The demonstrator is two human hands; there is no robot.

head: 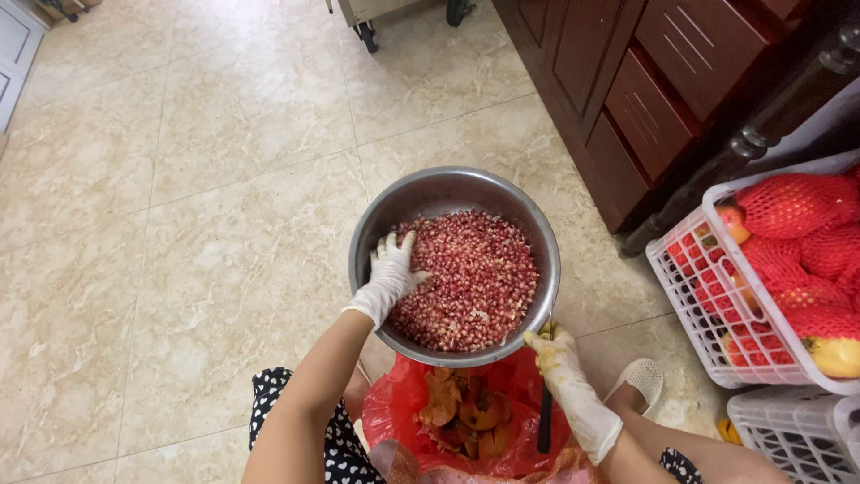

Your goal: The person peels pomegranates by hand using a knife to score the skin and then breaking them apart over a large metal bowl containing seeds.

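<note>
Bowl: steel bowl (376, 235) heaped with pomegranate seeds (470, 282), held above the tiled floor (179, 224), over a red bag.
Left hand (391, 273): gloved, fingers spread flat on the seeds at the inner left wall, gripping nothing.
Right hand (557, 351): gloved, clamped on the near rim, lower right.
Below: red bag (399, 408) of peels (461, 414) just under the rim; dark handle (544, 419) beside it.
Right edge: white basket (694, 296) of net-wrapped fruit, near; dark wooden cabinet (627, 99) behind.
Open room: wide bare tile to the left and ahead.

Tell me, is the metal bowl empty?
No, the metal bowl is filled with red pomegranate seeds, and the left hand rests on them.
</note>
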